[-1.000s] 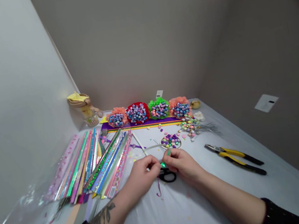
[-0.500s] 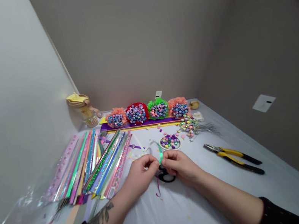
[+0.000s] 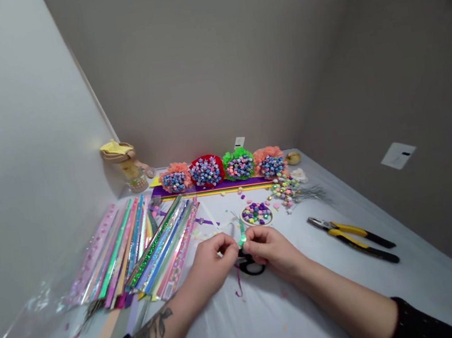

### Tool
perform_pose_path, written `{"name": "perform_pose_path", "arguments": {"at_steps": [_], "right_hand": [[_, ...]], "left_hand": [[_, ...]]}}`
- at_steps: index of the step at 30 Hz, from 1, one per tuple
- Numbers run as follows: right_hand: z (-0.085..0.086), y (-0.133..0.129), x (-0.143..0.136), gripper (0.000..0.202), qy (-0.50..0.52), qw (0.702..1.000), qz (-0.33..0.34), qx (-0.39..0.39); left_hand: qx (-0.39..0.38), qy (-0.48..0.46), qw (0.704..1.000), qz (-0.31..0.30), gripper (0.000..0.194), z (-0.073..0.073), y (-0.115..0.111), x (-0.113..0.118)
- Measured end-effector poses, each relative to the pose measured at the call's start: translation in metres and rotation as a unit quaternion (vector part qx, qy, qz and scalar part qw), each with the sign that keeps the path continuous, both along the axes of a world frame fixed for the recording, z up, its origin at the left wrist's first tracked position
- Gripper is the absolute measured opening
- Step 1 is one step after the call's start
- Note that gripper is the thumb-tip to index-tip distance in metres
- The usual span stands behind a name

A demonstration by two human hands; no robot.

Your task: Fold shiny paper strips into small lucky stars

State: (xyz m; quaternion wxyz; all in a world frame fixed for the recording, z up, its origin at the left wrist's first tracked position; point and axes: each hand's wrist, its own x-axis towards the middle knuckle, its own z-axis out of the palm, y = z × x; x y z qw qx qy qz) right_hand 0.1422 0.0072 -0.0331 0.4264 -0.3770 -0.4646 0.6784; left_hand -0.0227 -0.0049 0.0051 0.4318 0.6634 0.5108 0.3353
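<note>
My left hand (image 3: 211, 265) and my right hand (image 3: 272, 250) meet over the middle of the white table (image 3: 262, 325), fingertips pinched together on a thin shiny green paper strip (image 3: 242, 232) that stands up between them. Black scissors (image 3: 250, 264) lie on the table just under my fingers. A small round dish of folded paper stars (image 3: 256, 213) sits a little beyond my right hand.
Packs of glittery paper strips (image 3: 152, 246) fan out to the left. Yellow-handled pliers (image 3: 354, 238) lie to the right. Several star bouquets (image 3: 223, 168) line the back wall, with a yellow-lidded bottle (image 3: 127, 166) at the back left. Loose stars (image 3: 284, 189) are scattered near the dish.
The green strip, bent low between my fingers a second ago, now stands upright. Both hands have drawn slightly closer together.
</note>
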Motion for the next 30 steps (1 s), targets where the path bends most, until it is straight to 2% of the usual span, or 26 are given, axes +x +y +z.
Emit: {"name": "perform_pose_path", "arguments": {"at_steps": [9,15,23,30], "right_hand": [[-0.0013,0.0011,-0.0001,0.034,0.016,1.0,0.011,-0.012],[0.0012,0.0005,0.0011,0.034,0.016,0.999,0.006,-0.028],[-0.0001,0.0005,-0.0001,0.032,0.006,1.0,0.001,-0.015],[0.0005,-0.0003,-0.0017,0.033,-0.017,1.0,-0.002,-0.002]], "left_hand": [[0.01,-0.007,1.0,-0.009,0.016,0.0043,-0.0014,0.0016],[-0.003,-0.033,0.999,-0.025,0.018,0.0014,0.0009,0.0003],[0.012,-0.008,1.0,-0.012,0.017,0.0022,-0.0013,0.0014],[0.057,0.026,0.998,0.003,0.015,0.0012,-0.0039,0.002]]}}
